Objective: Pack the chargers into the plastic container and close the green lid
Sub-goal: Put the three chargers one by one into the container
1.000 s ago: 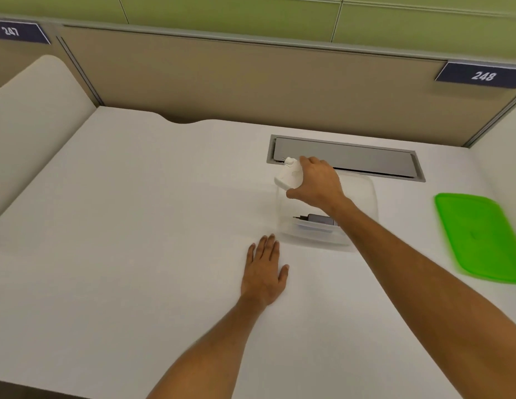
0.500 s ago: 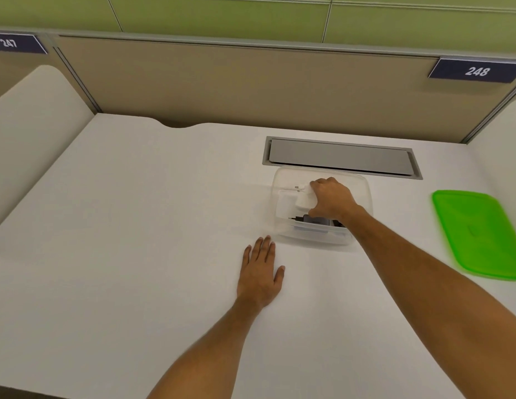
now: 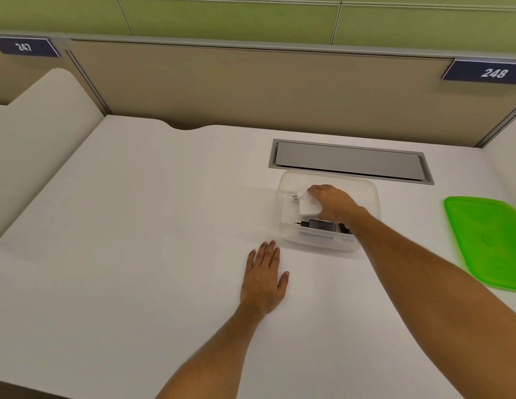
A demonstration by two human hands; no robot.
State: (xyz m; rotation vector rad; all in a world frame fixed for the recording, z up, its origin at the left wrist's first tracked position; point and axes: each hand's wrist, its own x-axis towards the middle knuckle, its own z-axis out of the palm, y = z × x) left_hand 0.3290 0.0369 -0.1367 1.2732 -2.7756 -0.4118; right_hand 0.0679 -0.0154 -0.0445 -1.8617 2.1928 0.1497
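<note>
1. The bench [image 3: 135, 226] is a smooth, matte white slab with a rounded notch cut in its far edge; a flat grey metal cable hatch [image 3: 349, 161] is set flush into it at about 1 o'clock from the middle.
2. The plastic container [image 3: 374, 194] is a clear, rounded-corner rectangular tub standing just in front of the hatch, open at the top.
3. The white charger [image 3: 307, 205] is a glossy square block with rounded corners and two round prongs pointing toward 9 o'clock. It lies inside the container, in its far-left part.
4. The black charger [image 3: 321, 225] is a dark, flat block with prongs also toward 9 o'clock, lying in the container's near part, just at 6 o'clock of the white one.
5. The right hand [image 3: 334, 204] reaches into the container, fingers curled down over the white charger's right edge, gripping it; the charger sits at 9 o'clock of the palm.
6. The left hand [image 3: 264, 279] lies flat on the bench, palm down, fingers together, empty, at 7 o'clock of the container and near its corner.
7. The green lid [image 3: 487, 240] is a translucent, bright rounded rectangle lying flat at 3 o'clock of the container, well apart.
8. A second ago the right hand held the white charger above the container's far-left rim; now it is down inside. The left hand and lid have stayed put.
</note>
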